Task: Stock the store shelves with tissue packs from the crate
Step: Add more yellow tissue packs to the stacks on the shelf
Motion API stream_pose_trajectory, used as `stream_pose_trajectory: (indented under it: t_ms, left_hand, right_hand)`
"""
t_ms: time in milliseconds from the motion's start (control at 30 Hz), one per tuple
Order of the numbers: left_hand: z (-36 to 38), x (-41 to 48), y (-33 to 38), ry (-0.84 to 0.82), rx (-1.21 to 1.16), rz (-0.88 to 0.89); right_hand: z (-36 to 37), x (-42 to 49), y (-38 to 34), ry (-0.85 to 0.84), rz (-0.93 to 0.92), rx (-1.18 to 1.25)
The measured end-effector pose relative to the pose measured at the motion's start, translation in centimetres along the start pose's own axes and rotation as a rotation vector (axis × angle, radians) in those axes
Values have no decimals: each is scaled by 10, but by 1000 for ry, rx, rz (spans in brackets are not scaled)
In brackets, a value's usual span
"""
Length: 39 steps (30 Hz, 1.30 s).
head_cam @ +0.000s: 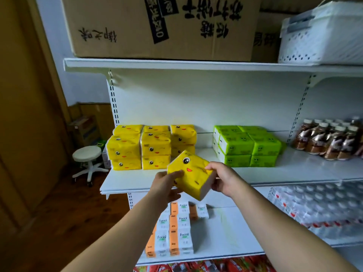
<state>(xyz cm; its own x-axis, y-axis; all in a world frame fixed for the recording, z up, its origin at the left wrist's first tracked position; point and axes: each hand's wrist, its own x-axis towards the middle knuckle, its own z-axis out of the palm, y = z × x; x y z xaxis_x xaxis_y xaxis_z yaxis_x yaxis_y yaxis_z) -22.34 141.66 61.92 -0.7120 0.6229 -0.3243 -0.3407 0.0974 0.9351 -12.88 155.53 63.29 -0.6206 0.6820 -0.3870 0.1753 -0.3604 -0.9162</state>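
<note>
A yellow tissue pack [191, 170] with a cartoon face hangs tilted in front of the middle white shelf [275, 173]. My left hand [167, 186] grips its lower left corner. My right hand [220, 178] holds its right end, thumb on top. Behind it on the shelf stand stacked yellow tissue packs [141, 147] in three columns, and to their right a block of green tissue packs [247, 146]. The third yellow column [182, 137] sits further back, with bare shelf in front of it. The crate is out of view.
Brown bottles [330, 140] fill the shelf's right end. A cardboard box [161, 26] and a white basket [322, 34] sit on the top shelf. White and orange Facial packs [176, 228] lie on the lower shelf. A white stool [87, 160] stands on the floor at left.
</note>
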Motion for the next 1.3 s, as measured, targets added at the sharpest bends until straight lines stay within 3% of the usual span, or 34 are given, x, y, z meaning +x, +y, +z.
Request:
stream_pose_trajectory:
  t_ms: [233,400,567,767,1133,1300]
  left_hand:
    - [53,77,-1,314,-203,2]
    - [63,100,-5,412,44,-71]
    - [66,109,-9,556,335,21]
    - [77,118,-10,632,354,190]
    - [70,136,-18,570,463,243]
    - [60,107,-30,525,386,323]
  right_hand:
    - [-14,85,-8,-32,-151,21]
    - [-18,117,-5,-38,-310,-479]
    - [-13,138,-2,62,-441,-650]
    - [4,158,-3,60,-466,-630]
    - [6,179,-6,10,-393,-494]
    - [-2,144,14,116,-486,-226]
